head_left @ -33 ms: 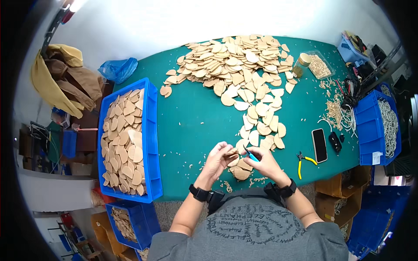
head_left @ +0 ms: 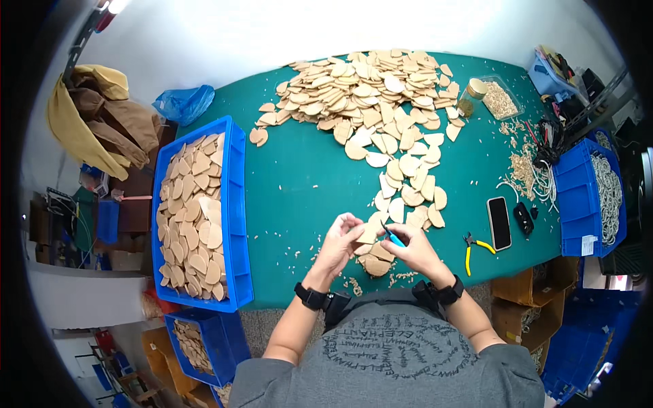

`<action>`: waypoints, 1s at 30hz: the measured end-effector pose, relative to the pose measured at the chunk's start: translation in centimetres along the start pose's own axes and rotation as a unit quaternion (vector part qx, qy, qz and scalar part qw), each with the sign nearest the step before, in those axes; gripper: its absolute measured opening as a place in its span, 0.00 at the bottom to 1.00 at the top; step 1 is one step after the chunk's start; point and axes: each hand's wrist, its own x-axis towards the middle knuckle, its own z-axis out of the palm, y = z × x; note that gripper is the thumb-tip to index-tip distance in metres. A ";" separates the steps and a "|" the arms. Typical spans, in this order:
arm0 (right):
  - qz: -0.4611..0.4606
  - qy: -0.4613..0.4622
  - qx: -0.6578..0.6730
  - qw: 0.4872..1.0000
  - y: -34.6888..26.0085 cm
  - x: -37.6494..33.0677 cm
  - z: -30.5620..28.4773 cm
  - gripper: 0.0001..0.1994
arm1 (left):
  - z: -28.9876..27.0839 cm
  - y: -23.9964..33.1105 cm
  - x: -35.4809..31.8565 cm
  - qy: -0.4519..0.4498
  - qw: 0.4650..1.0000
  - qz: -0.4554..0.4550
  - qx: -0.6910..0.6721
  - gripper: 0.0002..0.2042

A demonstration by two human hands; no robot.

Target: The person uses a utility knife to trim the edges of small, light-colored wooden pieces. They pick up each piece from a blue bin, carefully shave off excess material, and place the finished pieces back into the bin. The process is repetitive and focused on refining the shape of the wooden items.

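Observation:
My left hand (head_left: 335, 247) is closed on a tan half-round piece (head_left: 368, 235), pinched by its left side with the flat face showing. In my right hand (head_left: 416, 250) is a small blue-handled tool (head_left: 396, 239), its thin dark tip close to the piece's right edge. Whether the tip touches the piece I cannot tell. Right below both hands lies a small stack of similar tan pieces (head_left: 376, 265) on the green table. Small tan scraps (head_left: 354, 288) are scattered around that stack. A trail of loose half-round pieces (head_left: 411, 196) runs from my hands up to a large heap.
The large heap (head_left: 340, 95) covers the table's far side. At the left stands a blue crate (head_left: 237, 204) of similar pieces. Yellow-handled pliers (head_left: 469, 257), a phone (head_left: 498, 223), a glass jar (head_left: 471, 98) and a blue bin of cord (head_left: 577, 197) are at the right.
The piece in my left hand has turned, from a tilted, partly edge-on view to its flat face showing. My right hand has shifted slightly to the right with the tool.

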 end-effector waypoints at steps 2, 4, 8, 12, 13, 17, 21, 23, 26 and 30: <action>-0.035 0.033 -0.001 0.999 1.1 -0.1 -0.2 0.13 | 1.0 -0.1 -0.2 0.023 0.993 0.067 0.098 0.18; -0.024 0.039 -0.003 0.999 0.7 -0.7 -0.5 0.13 | 1.8 0.6 -0.8 0.032 0.989 0.093 0.109 0.21; -0.024 0.027 -0.006 0.999 -1.3 -1.6 -0.8 0.12 | 2.1 1.6 -1.6 -0.007 0.995 0.060 0.074 0.19; -0.028 0.025 -0.025 0.999 -2.3 -2.1 -0.6 0.13 | 3.3 1.9 -2.7 -0.075 0.987 0.091 0.111 0.25; -0.037 0.029 -0.036 0.998 -2.2 -2.1 -0.6 0.14 | 3.1 1.9 -2.8 -0.085 0.975 0.113 0.171 0.25; -0.067 0.024 -0.109 0.991 -2.7 -2.1 -0.7 0.11 | 4.2 2.7 -4.2 -0.084 0.956 0.128 0.250 0.25; -0.037 -0.001 -0.118 0.992 -2.8 -2.2 -0.9 0.15 | 4.1 2.8 -4.5 -0.045 0.946 0.147 0.284 0.22; -0.029 -0.005 -0.121 0.992 -2.9 -2.3 -1.0 0.19 | 4.2 3.0 -4.7 -0.032 0.931 0.152 0.329 0.18; -0.025 -0.013 -0.112 0.993 -2.8 -2.4 -1.0 0.19 | 4.2 3.0 -4.9 -0.023 0.934 0.154 0.322 0.16; -0.014 -0.021 -0.124 0.992 -2.7 -2.3 -1.1 0.18 | 4.2 2.9 -4.9 -0.013 0.924 0.156 0.350 0.16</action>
